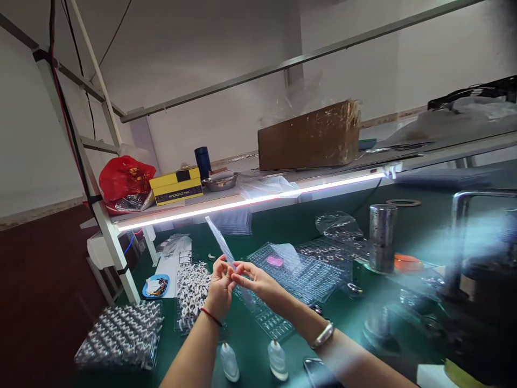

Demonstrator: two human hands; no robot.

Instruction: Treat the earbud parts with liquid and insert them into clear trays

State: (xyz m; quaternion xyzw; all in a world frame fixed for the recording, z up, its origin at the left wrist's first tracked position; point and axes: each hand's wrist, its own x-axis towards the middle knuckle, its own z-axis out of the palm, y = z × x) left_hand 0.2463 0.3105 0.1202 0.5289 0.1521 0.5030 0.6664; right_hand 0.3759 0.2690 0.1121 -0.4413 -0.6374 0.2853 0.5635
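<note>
A thin, translucent plastic sheet [219, 237], seen almost edge-on and tilted, rises from between my fingers. My left hand [220, 285] pinches its lower part, and my right hand [255, 280] grips it from the other side, the fingertips of both meeting. Just left of my left hand lies a heap of small white curved parts [191, 296] in a tray. Beneath and beyond my right hand, clear moulded plastic trays [311, 275] spread over the green table, with a pink piece [274, 261] on top. The sheet's lower end is partly hidden by my hands.
Stacked trays of parts [121, 334] stand at the left edge. Two squeeze bottles [229, 362] are near the front. A blue dish [155, 286] sits back left. A metal cylinder [382, 237] stands on the right. Overhead, a lit tube [258, 200] runs along the shelf.
</note>
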